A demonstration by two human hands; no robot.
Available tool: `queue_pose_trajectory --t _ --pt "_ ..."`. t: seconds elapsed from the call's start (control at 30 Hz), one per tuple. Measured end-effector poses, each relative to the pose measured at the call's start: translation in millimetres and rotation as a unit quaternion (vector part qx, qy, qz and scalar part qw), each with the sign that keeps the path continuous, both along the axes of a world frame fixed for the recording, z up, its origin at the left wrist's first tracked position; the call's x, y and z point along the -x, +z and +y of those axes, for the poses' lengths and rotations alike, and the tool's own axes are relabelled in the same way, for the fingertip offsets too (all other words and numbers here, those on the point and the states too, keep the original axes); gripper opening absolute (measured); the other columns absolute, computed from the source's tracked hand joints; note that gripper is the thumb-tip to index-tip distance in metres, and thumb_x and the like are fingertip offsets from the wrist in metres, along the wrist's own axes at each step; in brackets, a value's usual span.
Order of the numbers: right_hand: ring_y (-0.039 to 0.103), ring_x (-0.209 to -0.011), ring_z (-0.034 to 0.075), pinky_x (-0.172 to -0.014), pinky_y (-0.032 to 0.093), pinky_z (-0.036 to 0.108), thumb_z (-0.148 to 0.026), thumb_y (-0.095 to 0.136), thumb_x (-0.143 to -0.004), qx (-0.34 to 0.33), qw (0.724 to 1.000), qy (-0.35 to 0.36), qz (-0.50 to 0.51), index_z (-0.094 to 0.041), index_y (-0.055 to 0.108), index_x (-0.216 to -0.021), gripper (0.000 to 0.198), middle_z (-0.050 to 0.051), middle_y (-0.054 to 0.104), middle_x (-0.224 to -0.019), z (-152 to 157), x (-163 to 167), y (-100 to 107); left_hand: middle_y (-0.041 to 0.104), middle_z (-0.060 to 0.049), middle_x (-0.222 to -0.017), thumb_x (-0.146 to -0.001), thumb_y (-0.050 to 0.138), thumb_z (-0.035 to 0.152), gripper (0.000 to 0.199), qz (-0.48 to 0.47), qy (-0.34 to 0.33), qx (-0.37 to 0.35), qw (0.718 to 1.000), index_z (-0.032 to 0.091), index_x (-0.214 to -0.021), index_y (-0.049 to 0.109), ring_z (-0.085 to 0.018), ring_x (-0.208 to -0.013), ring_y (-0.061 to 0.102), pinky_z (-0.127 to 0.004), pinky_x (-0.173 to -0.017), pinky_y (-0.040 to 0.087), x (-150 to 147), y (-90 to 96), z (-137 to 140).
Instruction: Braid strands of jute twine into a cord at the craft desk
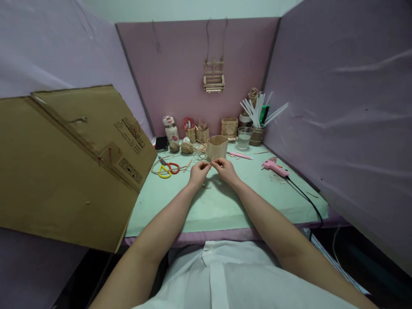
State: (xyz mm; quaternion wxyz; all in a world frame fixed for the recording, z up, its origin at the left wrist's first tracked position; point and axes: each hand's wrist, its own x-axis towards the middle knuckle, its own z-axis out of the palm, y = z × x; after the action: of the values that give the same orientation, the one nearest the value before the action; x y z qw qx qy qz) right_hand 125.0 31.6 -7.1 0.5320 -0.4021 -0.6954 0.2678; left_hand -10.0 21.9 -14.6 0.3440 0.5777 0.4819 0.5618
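My left hand and my right hand meet over the middle of the table, fingertips pinched together and nearly touching. Whatever lies between the fingers is too small to make out. Just behind them stands a container made of wooden craft sticks, open at the top. Left of my left hand lie scissors with red and yellow handles and a small wooden stick. Balls of twine rest behind, with loose strands around them. Some short scraps lie below my hands.
A pink glue gun with a black cord lies at right. Along the back stand a bottle, a clear cup of liquid and a holder with white glue sticks. A large cardboard sheet leans at left. A pink pen lies behind my right hand.
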Motion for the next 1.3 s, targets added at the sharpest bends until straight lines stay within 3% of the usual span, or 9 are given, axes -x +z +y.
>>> queue_pose_trajectory --t 0.2,0.47,0.7,0.97,1.17,1.3 --pt "0.054 -0.073 0.016 -0.068 0.041 0.028 -0.037 0.048 -0.08 0.005 1.0 0.009 -0.023 -0.018 0.064 -0.074 0.025 0.004 0.061 -0.074 2.3 -0.7 -1.2 0.058 0.0 -0.062 -0.067 0.059 0.03 0.016 -0.007 0.018 0.003 1.0 0.015 -0.07 0.062 -0.011 -0.059 0.049 -0.024 -0.059 0.039 0.3 4.0 -2.2" --pt "0.052 -0.065 0.015 -0.062 0.04 0.027 -0.037 0.05 -0.075 0.076 0.996 0.034 0.016 -0.018 0.062 -0.074 0.022 0.001 0.06 -0.068 1.2 0.7 0.5 0.061 -0.001 -0.067 -0.069 0.057 0.029 0.016 0.025 -0.015 -0.009 1.0 0.014 -0.073 0.062 -0.011 -0.062 0.052 -0.024 -0.063 0.041 -1.6 8.4 -6.5" --pt "0.053 -0.07 0.015 -0.069 0.042 0.027 -0.028 0.055 -0.071 0.015 1.0 -0.019 -0.001 -0.019 0.059 -0.07 0.011 0.002 0.061 -0.074 -0.4 2.6 -0.8 0.061 -0.001 -0.068 -0.071 0.058 0.029 0.016 0.043 0.009 -0.023 0.999 0.015 -0.075 0.064 -0.011 -0.065 0.052 -0.024 -0.066 0.042 1.5 6.5 -3.0" --pt "0.056 -0.07 0.016 -0.069 0.044 0.029 -0.035 0.058 -0.073 0.006 1.0 -0.026 0.007 -0.017 0.066 -0.073 0.019 0.005 0.063 -0.075 -2.6 2.4 1.6 0.066 -0.005 -0.077 -0.071 0.061 0.029 0.016 0.042 0.011 -0.042 0.998 0.014 -0.076 0.067 -0.015 -0.075 0.058 -0.028 -0.076 0.045 2.4 8.6 -4.9" --pt "0.056 -0.07 0.016 -0.068 0.044 0.029 -0.035 0.059 -0.072 0.007 1.0 -0.024 0.017 -0.018 0.065 -0.073 0.018 0.004 0.064 -0.075 -2.4 2.5 1.2 0.064 -0.003 -0.073 -0.07 0.06 0.029 0.015 0.039 0.026 -0.024 0.999 0.015 -0.073 0.064 -0.013 -0.071 0.056 -0.027 -0.072 0.044 -0.8 9.4 -6.9" --pt "0.055 -0.068 0.015 -0.068 0.043 0.029 -0.033 0.057 -0.073 -0.004 1.0 -0.019 0.007 -0.018 0.063 -0.071 0.016 0.004 0.062 -0.074 -3.6 3.6 1.0 0.057 0.0 -0.065 -0.067 0.059 0.029 0.013 -0.016 0.025 0.032 0.999 0.015 -0.07 0.06 -0.01 -0.063 0.05 -0.022 -0.059 0.04 -2.5 8.7 -6.9"
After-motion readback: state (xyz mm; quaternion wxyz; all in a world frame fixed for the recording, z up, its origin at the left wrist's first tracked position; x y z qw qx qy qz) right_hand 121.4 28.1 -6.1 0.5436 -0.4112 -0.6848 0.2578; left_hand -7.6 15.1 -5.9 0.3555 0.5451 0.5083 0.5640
